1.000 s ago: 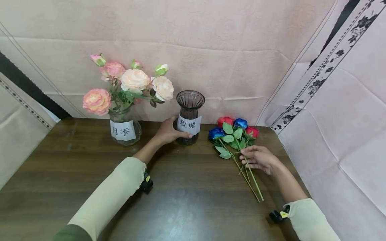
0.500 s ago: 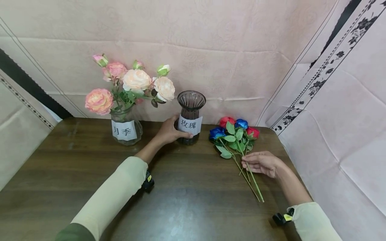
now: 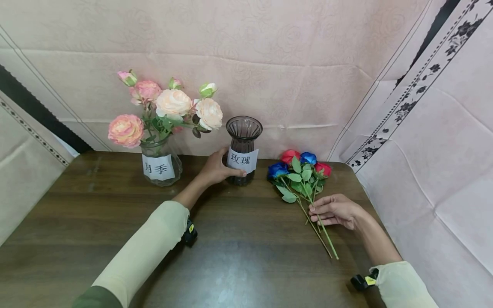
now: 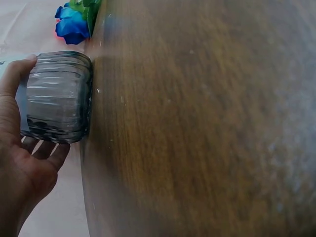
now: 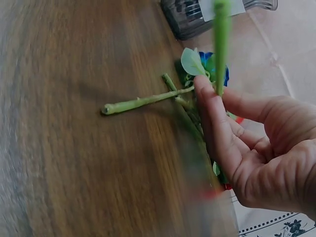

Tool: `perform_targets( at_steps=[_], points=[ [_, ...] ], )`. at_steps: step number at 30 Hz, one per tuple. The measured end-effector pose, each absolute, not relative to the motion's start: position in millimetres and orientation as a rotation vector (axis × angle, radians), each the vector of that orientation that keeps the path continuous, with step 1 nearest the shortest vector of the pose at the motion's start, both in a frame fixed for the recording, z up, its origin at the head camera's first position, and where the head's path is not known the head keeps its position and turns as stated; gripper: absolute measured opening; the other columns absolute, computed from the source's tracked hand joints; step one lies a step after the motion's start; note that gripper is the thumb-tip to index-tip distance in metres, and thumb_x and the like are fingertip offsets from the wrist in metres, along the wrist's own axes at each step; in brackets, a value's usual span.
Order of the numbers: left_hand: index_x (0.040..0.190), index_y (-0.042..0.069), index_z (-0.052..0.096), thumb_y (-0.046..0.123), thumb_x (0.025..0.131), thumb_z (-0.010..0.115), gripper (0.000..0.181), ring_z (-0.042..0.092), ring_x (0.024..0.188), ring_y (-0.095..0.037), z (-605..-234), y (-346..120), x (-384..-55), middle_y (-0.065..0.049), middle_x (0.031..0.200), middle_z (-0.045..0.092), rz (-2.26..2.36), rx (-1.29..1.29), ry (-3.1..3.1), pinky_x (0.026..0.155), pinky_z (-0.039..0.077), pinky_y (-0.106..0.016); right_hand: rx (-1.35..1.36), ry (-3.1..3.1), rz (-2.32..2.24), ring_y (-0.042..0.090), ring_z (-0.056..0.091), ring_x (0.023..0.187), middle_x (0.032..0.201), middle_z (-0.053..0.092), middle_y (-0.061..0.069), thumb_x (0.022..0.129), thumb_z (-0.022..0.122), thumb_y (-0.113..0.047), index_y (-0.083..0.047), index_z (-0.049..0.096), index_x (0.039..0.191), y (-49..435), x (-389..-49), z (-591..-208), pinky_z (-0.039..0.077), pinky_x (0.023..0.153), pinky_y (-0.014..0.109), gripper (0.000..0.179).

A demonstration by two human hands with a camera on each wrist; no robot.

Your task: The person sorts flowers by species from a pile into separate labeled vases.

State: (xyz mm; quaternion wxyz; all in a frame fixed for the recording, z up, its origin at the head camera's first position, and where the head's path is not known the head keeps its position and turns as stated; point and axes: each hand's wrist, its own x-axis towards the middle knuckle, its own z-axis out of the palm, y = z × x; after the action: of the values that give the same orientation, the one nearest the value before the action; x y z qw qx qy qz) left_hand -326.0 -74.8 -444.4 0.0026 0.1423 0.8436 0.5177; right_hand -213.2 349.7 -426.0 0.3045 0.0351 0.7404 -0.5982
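I'm pinching a green rose stem in my right grip, probably for fine control; red and blue roses are lying just beyond it on the bench. My left grip is clasping the dark vase, apparently steadying it; a flower-filled jar is standing further left.

I face pink and cream blooms at 11 o'clock, a smoky-grey vase at 12 and red and blue roses at 1 across a brown, wood-grained table.
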Motion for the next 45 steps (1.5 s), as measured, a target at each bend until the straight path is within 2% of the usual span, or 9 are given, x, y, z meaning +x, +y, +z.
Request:
perform_targets(
  at_steps=[9,16,19,26,35,45],
  points=[
    [0.164,0.011,0.051,0.033,0.080,0.104,0.102,0.065,0.138,-0.038,-443,-75,-326,-0.015,0.147,0.070,1.637,0.474,2.633,0.119,0.053,-0.059,0.087,1.929,-1.642,0.019,0.085,0.103,0.114,0.086,0.008,0.111,0.067,-0.004,0.006,0.066,0.135,340,-209,-424,0.070,0.092,0.039,0.026],
    [0.163,0.012,0.053,0.032,0.081,0.103,0.098,0.063,0.143,-0.039,-443,-75,-327,-0.014,0.149,0.069,1.621,0.481,2.637,0.122,0.051,-0.059,0.078,1.826,-1.833,0.019,0.085,0.106,0.118,0.085,0.007,0.114,0.063,-0.005,0.000,0.062,0.135,332,-203,-426,0.069,0.096,0.039,0.021],
    [0.162,0.013,0.053,0.032,0.081,0.103,0.098,0.064,0.143,-0.038,-443,-75,-327,-0.014,0.150,0.070,1.626,0.486,2.626,0.122,0.051,-0.059,0.089,1.732,-1.978,0.021,0.085,0.106,0.116,0.085,0.007,0.115,0.059,-0.003,-0.005,0.066,0.128,327,-203,-431,0.069,0.097,0.039,0.015],
    [0.158,0.013,0.057,0.029,0.081,0.103,0.091,0.067,0.135,-0.036,-443,-74,-328,-0.013,0.144,0.072,1.633,0.514,2.620,0.118,0.054,-0.058,0.114,1.525,-2.295,0.025,0.086,0.109,0.115,0.083,0.010,0.117,0.052,0.000,-0.010,0.075,0.115,313,-203,-439,0.068,0.100,0.041,0.025],
    [0.158,0.013,0.055,0.029,0.081,0.103,0.092,0.068,0.134,-0.037,-441,-75,-327,-0.013,0.143,0.072,1.611,0.509,2.623,0.117,0.054,-0.058,0.233,1.371,-2.570,0.026,0.086,0.108,0.104,0.085,0.010,0.116,0.055,-0.003,-0.009,0.076,0.102,292,-213,-438,0.069,0.099,0.042,0.026],
    [0.156,0.014,0.056,0.026,0.082,0.102,0.088,0.068,0.133,-0.035,-440,-76,-329,-0.012,0.143,0.071,1.620,0.547,2.591,0.117,0.054,-0.057,0.387,1.205,-2.794,0.028,0.087,0.105,0.104,0.084,0.014,0.113,0.058,-0.004,-0.007,0.067,0.104,277,-228,-430,0.070,0.095,0.047,0.013]
  ],
)
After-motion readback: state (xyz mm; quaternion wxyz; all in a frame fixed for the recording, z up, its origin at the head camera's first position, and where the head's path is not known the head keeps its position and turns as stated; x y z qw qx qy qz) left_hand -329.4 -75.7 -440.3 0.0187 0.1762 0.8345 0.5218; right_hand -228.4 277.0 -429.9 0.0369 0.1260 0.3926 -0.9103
